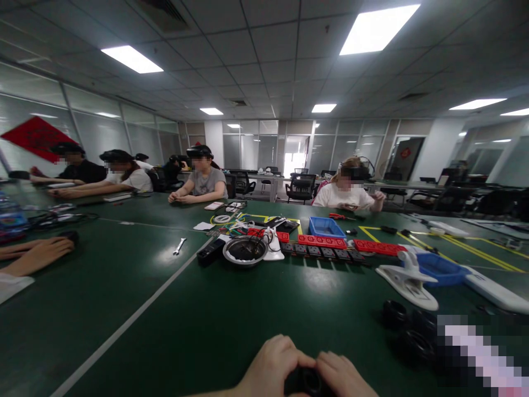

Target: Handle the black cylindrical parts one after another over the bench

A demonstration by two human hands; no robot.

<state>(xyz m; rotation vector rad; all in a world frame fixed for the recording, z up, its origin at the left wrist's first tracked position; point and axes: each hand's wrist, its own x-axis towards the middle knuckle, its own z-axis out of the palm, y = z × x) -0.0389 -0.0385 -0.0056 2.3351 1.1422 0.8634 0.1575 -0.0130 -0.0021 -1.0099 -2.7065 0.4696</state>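
Observation:
At the bottom edge of the head view my left hand (273,366) and my right hand (345,375) are pressed together. Both are curled round a small black round part (306,380) held between them over the dark green table (173,320). Only the top of the part shows; the fingers hide the rest. Several similar black rings (407,331) lie to the right of my hands on the table.
A metal bowl (244,250), red power strips (322,240), blue trays (326,226) and a white clamp (409,281) sit mid-table. A wrench (179,246) lies left. Several seated people work along the far and left edges; another person's hand (35,253) rests at left.

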